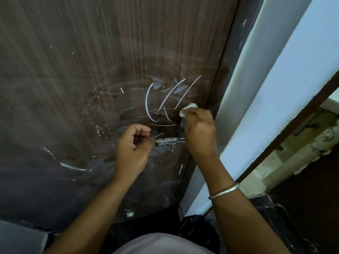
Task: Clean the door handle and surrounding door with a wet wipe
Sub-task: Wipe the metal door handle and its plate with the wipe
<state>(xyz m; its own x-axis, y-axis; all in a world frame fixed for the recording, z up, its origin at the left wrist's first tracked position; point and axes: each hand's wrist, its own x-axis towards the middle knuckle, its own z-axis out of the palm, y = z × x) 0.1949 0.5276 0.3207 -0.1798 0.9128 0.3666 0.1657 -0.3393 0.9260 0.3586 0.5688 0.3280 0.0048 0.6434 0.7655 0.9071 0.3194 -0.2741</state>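
Note:
A dark brown wood-grain door [73, 79] fills the view, marked with white streaks and wet smears around the lock. The metal lever handle [169, 140] juts out horizontally between my two hands, its plate partly hidden behind my right hand. My right hand [199, 132] grips a crumpled white wet wipe [187, 110] and presses it against the door just above the handle plate. My left hand [134, 143] has curled fingers at the free end of the handle; whether it pinches the tip is unclear.
The dark door frame [229, 61] and a pale blue-white wall edge [275, 88] run diagonally on the right. Beyond it lies a rough tiled area [293, 153]. Dark speckled floor [266, 217] lies below. A silver bangle [224, 191] circles my right wrist.

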